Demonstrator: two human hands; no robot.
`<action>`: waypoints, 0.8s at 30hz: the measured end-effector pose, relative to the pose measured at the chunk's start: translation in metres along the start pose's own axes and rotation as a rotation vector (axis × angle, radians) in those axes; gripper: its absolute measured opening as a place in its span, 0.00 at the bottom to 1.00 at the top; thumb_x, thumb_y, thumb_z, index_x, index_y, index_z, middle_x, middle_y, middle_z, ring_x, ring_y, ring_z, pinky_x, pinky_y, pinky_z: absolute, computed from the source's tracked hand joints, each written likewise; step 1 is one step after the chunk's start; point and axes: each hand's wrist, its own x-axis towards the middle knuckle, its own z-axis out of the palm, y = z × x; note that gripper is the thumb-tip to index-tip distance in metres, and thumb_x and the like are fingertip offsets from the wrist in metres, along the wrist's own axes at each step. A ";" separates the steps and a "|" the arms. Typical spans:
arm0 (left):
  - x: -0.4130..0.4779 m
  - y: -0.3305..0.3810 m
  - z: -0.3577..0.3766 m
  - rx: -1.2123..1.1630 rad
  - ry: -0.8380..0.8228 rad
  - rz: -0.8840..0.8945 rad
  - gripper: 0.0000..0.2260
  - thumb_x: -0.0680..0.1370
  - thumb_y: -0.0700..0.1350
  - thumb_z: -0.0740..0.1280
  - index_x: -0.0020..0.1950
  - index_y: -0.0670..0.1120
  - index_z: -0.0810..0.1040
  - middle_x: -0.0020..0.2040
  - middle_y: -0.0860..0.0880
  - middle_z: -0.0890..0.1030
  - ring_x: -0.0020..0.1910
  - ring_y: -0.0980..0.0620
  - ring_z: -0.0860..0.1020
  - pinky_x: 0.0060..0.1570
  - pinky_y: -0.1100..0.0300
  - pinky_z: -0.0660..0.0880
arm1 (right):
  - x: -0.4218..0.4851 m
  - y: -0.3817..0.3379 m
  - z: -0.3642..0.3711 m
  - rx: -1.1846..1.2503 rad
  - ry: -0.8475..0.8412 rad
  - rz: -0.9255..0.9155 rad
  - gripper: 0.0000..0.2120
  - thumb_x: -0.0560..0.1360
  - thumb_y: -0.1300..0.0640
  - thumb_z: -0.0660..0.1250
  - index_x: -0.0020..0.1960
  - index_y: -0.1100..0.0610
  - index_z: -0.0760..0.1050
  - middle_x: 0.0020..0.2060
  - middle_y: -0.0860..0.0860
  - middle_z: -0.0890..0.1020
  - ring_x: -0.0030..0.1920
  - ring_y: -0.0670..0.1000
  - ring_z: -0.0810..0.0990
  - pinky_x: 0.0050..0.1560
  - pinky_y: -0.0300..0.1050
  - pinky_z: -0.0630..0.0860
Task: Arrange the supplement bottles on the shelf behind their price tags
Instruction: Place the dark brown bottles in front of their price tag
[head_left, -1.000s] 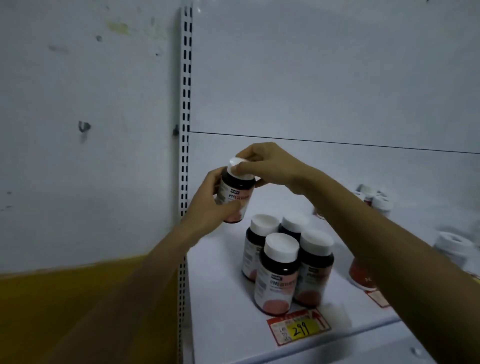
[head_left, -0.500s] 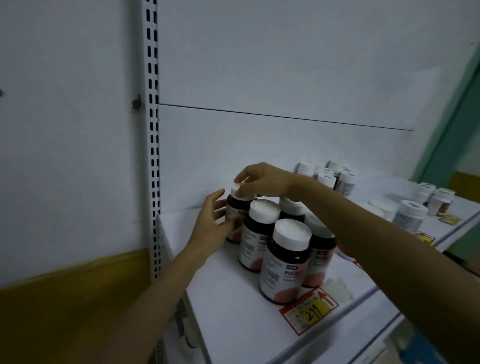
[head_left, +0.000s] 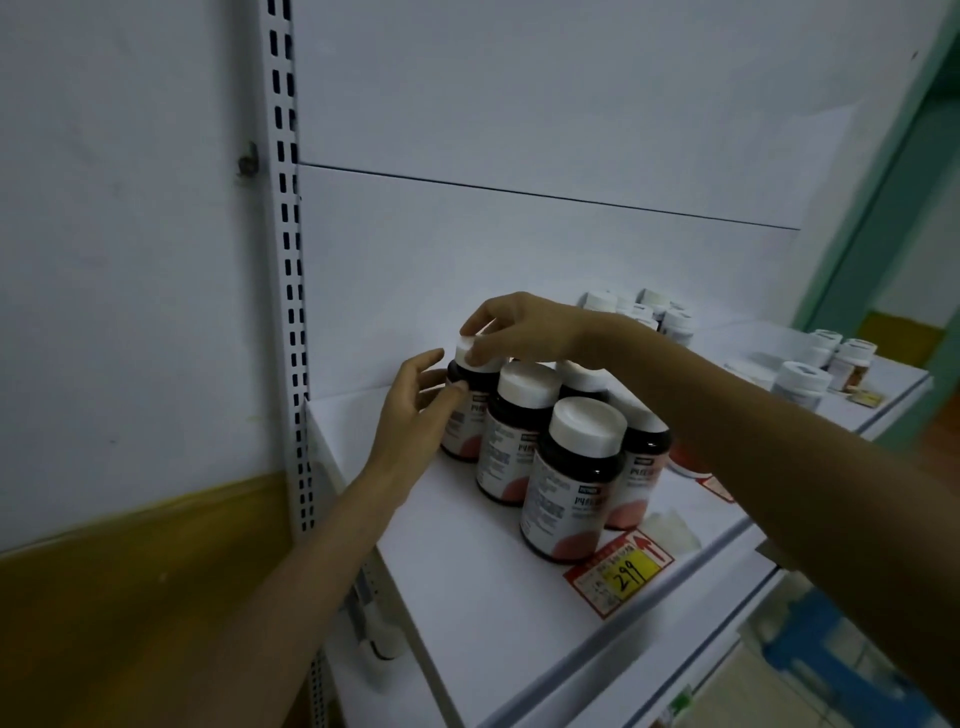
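Note:
Several dark supplement bottles with white caps stand in a cluster on the white shelf (head_left: 467, 597), behind a red and yellow price tag (head_left: 621, 571) marked 299. The front bottle (head_left: 574, 480) is nearest the tag. The rear-left bottle (head_left: 470, 410) stands on the shelf at the back of the cluster. My right hand (head_left: 524, 330) pinches its white cap from above. My left hand (head_left: 415, 410) rests against its left side with the fingers spread.
More white-capped bottles (head_left: 660, 314) stand further right along the back panel, and others (head_left: 802, 382) sit near the shelf's right end. A slotted upright (head_left: 291, 270) borders the shelf on the left. A second red tag (head_left: 719, 486) lies under my right forearm.
The bottle was held up in both hands a second ago; it now stands on the shelf behind the others. My left hand has loosened its grip. The view has swung right.

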 end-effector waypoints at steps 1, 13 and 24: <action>0.000 0.000 0.000 -0.001 0.004 0.000 0.15 0.77 0.43 0.64 0.62 0.55 0.69 0.56 0.50 0.77 0.57 0.52 0.76 0.56 0.56 0.74 | -0.001 0.000 0.000 0.000 0.001 -0.003 0.18 0.74 0.56 0.67 0.63 0.57 0.73 0.53 0.52 0.77 0.52 0.50 0.76 0.46 0.38 0.74; -0.001 0.002 0.000 0.051 0.029 0.040 0.15 0.77 0.48 0.64 0.64 0.51 0.70 0.57 0.53 0.77 0.58 0.53 0.75 0.56 0.57 0.74 | -0.001 0.005 0.004 0.057 0.053 0.008 0.27 0.73 0.45 0.69 0.68 0.53 0.67 0.59 0.53 0.78 0.58 0.51 0.77 0.57 0.44 0.75; 0.006 0.082 0.026 0.403 0.072 0.225 0.18 0.77 0.51 0.64 0.65 0.50 0.69 0.64 0.54 0.73 0.63 0.56 0.70 0.62 0.60 0.67 | -0.036 0.017 -0.039 -0.072 0.155 -0.100 0.28 0.74 0.46 0.68 0.69 0.55 0.67 0.64 0.55 0.75 0.62 0.52 0.75 0.63 0.47 0.72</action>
